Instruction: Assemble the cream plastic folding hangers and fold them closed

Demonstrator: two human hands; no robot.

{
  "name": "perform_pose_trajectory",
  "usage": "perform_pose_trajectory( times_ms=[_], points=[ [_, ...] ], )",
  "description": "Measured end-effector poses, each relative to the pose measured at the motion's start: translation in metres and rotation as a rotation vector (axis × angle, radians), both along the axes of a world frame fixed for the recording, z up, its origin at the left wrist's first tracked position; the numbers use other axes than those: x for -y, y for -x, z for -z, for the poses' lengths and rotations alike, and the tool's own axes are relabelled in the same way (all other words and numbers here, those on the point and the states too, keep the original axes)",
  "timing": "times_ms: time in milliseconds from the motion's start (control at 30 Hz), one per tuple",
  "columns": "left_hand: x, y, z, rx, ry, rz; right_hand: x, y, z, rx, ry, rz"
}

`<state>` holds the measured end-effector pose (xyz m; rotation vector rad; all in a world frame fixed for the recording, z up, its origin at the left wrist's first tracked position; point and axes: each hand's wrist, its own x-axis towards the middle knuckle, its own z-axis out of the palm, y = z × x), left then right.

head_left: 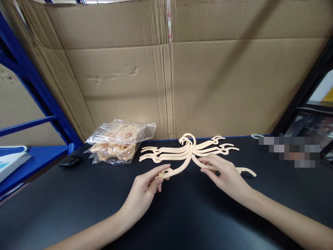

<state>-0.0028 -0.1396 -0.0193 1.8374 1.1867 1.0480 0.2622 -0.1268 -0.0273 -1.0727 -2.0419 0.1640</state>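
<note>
A cream plastic clothes hanger (181, 168) is held by both of my hands, its two arms spread apart from the middle. My left hand (148, 185) pinches the end of its left arm, beside a small round hole. On the right arm, my right hand (225, 173) has its thumb and fingers closed, and the curved tip sticks out past it. Just behind lie several more cream hangers (173, 152), laid over one another with their hooks gathered at the centre. Where the held hanger meets that stack, I cannot tell whether they touch.
Clear plastic bags with more cream hangers (114, 152) sit at the back left of the black table (182, 222). Near them is a black computer mouse (70, 161). A cardboard wall (125, 80) stands behind, with a blue metal frame (33, 83) on the left.
</note>
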Motion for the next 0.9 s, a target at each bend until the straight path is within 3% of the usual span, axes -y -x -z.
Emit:
perform_pose_trajectory(
  times_ms=[200, 433, 533, 700, 900],
  points=[
    [-0.003, 0.000, 0.000, 0.178, 0.130, -0.020, -0.006, -0.010, -0.005, 0.167, -0.185, 0.030],
    [-0.006, 0.004, 0.001, 0.327, 0.149, -0.065, -0.007, -0.023, -0.012, 0.423, -0.255, 0.440],
    [-0.005, 0.004, 0.002, 0.343, 0.149, -0.068, -0.006, -0.024, -0.012, 0.449, -0.250, 0.535],
    [-0.004, 0.004, 0.004, 0.369, 0.149, -0.085, -0.006, -0.022, -0.012, 0.427, -0.289, 0.495],
    [-0.005, 0.005, 0.004, 0.393, 0.148, -0.098, -0.008, -0.021, -0.009, 0.237, -0.288, 0.398]
  ],
)
